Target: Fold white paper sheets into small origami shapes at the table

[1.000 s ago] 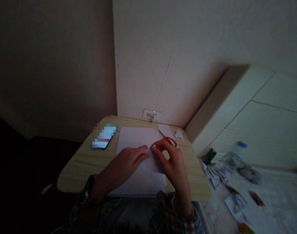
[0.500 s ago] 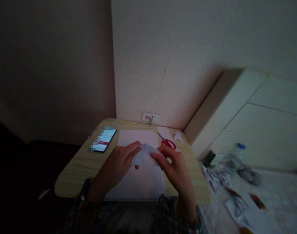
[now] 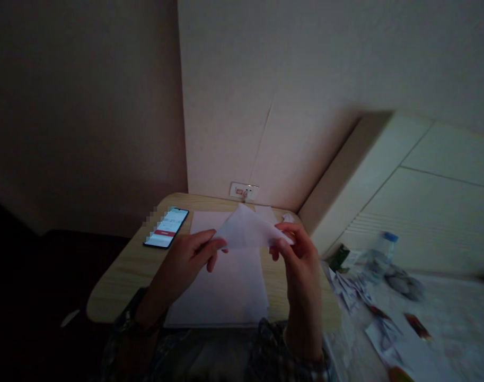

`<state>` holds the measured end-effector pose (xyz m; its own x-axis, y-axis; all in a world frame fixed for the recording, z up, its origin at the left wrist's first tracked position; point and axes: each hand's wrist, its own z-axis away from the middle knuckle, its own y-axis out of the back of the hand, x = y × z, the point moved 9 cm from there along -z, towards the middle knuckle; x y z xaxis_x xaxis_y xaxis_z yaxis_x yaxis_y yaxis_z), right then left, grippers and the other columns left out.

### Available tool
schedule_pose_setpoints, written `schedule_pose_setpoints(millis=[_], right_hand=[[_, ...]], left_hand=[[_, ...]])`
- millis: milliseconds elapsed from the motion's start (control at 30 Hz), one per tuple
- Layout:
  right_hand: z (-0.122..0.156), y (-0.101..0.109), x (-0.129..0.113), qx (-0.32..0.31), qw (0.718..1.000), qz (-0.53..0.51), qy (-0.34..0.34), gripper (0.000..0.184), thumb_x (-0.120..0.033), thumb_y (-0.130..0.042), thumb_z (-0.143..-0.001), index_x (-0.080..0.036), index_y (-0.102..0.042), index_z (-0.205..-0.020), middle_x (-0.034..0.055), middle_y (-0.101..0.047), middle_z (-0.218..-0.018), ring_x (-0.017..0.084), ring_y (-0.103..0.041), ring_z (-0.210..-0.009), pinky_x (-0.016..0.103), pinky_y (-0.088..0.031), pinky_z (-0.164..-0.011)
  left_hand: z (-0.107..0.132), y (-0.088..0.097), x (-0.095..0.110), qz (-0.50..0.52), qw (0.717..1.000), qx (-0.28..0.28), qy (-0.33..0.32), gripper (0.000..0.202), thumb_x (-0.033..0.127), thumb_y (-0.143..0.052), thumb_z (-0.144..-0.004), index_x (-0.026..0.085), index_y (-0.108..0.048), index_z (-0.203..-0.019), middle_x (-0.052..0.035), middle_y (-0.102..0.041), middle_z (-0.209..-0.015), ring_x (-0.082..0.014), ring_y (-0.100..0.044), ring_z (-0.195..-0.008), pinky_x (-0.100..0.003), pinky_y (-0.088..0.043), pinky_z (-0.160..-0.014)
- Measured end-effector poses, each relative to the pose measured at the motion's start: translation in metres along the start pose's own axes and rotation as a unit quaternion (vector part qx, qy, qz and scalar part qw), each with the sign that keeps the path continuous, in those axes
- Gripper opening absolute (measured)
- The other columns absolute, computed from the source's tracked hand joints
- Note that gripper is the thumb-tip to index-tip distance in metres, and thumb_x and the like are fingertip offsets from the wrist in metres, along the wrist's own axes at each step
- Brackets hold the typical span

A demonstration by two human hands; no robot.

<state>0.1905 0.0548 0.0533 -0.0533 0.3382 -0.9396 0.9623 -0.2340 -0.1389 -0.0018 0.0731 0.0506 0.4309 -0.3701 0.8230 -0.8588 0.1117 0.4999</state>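
A folded white paper triangle (image 3: 247, 231) is held up above a small wooden table (image 3: 126, 270). My left hand (image 3: 190, 260) pinches its left corner and my right hand (image 3: 299, 254) pinches its right corner. Beneath them a stack of white sheets (image 3: 226, 289) lies flat on the table. The red scissors seen earlier are hidden behind the raised paper.
A lit phone (image 3: 167, 228) lies at the table's back left. A wall socket (image 3: 244, 190) sits behind the table. To the right, a surface holds paper scraps (image 3: 351, 289) and a plastic bottle (image 3: 380, 249). A small folded paper (image 3: 288, 217) rests at the table's back right.
Both hands have lifted the folded paper off the sheets and raised it, spreading it into a triangle. The view has shifted slightly.
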Motion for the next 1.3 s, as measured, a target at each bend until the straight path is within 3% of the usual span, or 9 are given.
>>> schedule_pose_setpoints(millis=[100, 233, 400, 467, 633, 700, 833, 1067, 1300], right_hand=[[0.004, -0.013, 0.009, -0.021, 0.999, 0.0, -0.045, 0.025, -0.024, -0.075, -0.06, -0.02, -0.064, -0.082, -0.0017, -0.067, -0.067, 0.015, -0.06, -0.061, 0.025, -0.047, -0.057], [0.01, -0.04, 0.017, -0.106, 0.99, 0.057, -0.079, 0.017, -0.033, -0.073, -0.067, -0.018, -0.066, -0.064, 0.003, -0.07, -0.068, 0.018, -0.063, -0.067, 0.029, -0.048, -0.064], [0.005, -0.028, 0.01, -0.053, 0.994, 0.089, -0.042, 0.023, -0.036, -0.071, -0.071, -0.019, -0.061, -0.058, -0.0001, -0.064, -0.058, 0.015, -0.059, -0.061, 0.028, -0.046, -0.064], [0.004, -0.026, 0.009, -0.046, 0.994, 0.09, -0.033, 0.022, -0.035, -0.071, -0.071, -0.019, -0.06, -0.06, -0.0011, -0.063, -0.059, 0.014, -0.058, -0.06, 0.027, -0.045, -0.064], [0.008, -0.043, 0.019, -0.113, 0.984, 0.131, -0.049, 0.02, -0.036, -0.068, -0.073, -0.018, -0.064, -0.067, 0.0021, -0.065, -0.065, 0.017, -0.06, -0.065, 0.029, -0.046, -0.064], [0.008, -0.045, 0.018, -0.11, 0.984, 0.135, -0.048, 0.022, -0.036, -0.066, -0.074, -0.018, -0.062, -0.064, 0.0017, -0.064, -0.062, 0.017, -0.059, -0.064, 0.028, -0.045, -0.063], [0.008, -0.037, 0.012, -0.078, 0.99, 0.109, -0.038, 0.024, -0.036, -0.067, -0.073, -0.019, -0.057, -0.06, -0.0013, -0.061, -0.059, 0.014, -0.057, -0.06, 0.025, -0.044, -0.061], [0.008, -0.036, 0.017, -0.094, 0.989, 0.093, -0.067, 0.021, -0.035, -0.072, -0.068, -0.019, -0.06, -0.066, -0.0009, -0.062, -0.061, 0.014, -0.055, -0.059, 0.026, -0.044, -0.059], [0.0, 0.006, 0.001, 0.017, 0.998, 0.06, -0.024, 0.027, -0.034, -0.072, -0.068, -0.019, -0.053, -0.054, -0.0033, -0.054, -0.054, 0.011, -0.049, -0.054, 0.023, -0.039, -0.053]], left_hand=[[0.001, -0.001, 0.002, 0.048, 0.999, 0.017, 0.002, 0.035, 0.038, -0.043, -0.088, 0.018, -0.057, -0.063, 0.0067, -0.048, -0.042, -0.0098, -0.043, -0.043, -0.022, -0.032, -0.049], [0.004, -0.007, 0.006, 0.066, 0.998, 0.0, -0.006, 0.037, 0.038, -0.043, -0.089, 0.018, -0.051, -0.058, 0.0064, -0.047, -0.043, -0.009, -0.042, -0.043, -0.021, -0.032, -0.049], [0.005, -0.018, 0.006, 0.067, 0.996, -0.054, 0.0, 0.028, 0.037, -0.047, -0.087, 0.018, -0.061, -0.073, 0.0064, -0.051, -0.046, -0.0105, -0.046, -0.046, -0.021, -0.032, -0.049], [0.004, -0.021, 0.006, 0.062, 0.997, -0.054, 0.007, 0.028, 0.036, -0.048, -0.086, 0.017, -0.062, -0.07, 0.0067, -0.049, -0.044, -0.0102, -0.045, -0.044, -0.022, -0.032, -0.049], [0.002, -0.02, 0.008, 0.079, 0.996, -0.036, -0.002, 0.03, 0.035, -0.045, -0.088, 0.018, -0.059, -0.068, 0.0071, -0.048, -0.041, -0.0098, -0.046, -0.044, -0.021, -0.034, -0.052], [0.003, -0.021, 0.008, 0.092, 0.995, -0.047, -0.005, 0.028, 0.033, -0.044, -0.088, 0.018, -0.061, -0.072, 0.007, -0.049, -0.043, -0.0097, -0.046, -0.044, -0.021, -0.034, -0.051], [0.005, -0.027, 0.004, 0.132, 0.988, -0.073, 0.011, 0.026, 0.032, -0.044, -0.087, 0.018, -0.063, -0.077, 0.0081, -0.048, -0.041, -0.0088, -0.039, -0.039, -0.021, -0.032, -0.047], [0.006, -0.029, 0.006, 0.121, 0.989, -0.083, 0.02, 0.029, 0.035, -0.044, -0.088, 0.018, -0.064, -0.075, 0.0091, -0.041, -0.035, -0.0089, -0.039, -0.036, -0.02, -0.032, -0.045], [0.01, -0.036, 0.002, 0.106, 0.985, -0.132, 0.025, 0.031, 0.037, -0.045, -0.088, 0.017, -0.067, -0.078, 0.0076, -0.045, -0.035, -0.0094, -0.04, -0.035, -0.02, -0.032, -0.044]])
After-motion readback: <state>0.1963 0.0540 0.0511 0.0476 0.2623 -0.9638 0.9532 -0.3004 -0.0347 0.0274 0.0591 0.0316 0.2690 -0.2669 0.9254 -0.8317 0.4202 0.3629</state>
